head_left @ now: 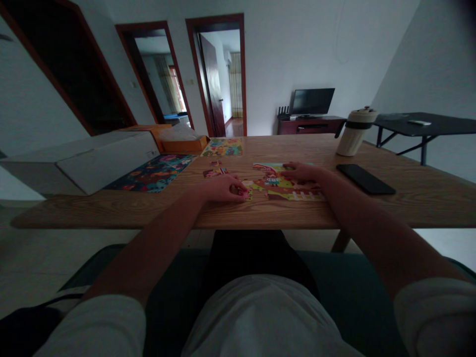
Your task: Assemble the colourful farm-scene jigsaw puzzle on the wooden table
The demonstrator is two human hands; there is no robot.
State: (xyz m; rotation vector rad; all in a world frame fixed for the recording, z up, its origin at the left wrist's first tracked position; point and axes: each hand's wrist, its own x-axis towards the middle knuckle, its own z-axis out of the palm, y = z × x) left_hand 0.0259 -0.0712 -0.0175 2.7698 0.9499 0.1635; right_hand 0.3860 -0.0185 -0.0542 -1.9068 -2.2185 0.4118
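A partly joined jigsaw puzzle [273, 181] with a farm scene and a white fence lies on the wooden table in front of me. At its left side, my left hand [225, 188] has thumb and fingers closed on a small pink and green puzzle piece [249, 194], partly hidden by the fingertips. My right hand [302, 172] rests on the upper right of the puzzle, fingers stretched out and covering some of the picture. Just beyond my left hand lie loose puzzle pieces [210, 173].
On the left, a dark printed puzzle [159, 173] lies beside a white box [104, 158]. Farther back are another colourful puzzle [223, 147] and an orange box [182, 145]. A black phone [365, 179] and a beige bottle [355, 134] stand to the right on the table [416, 208].
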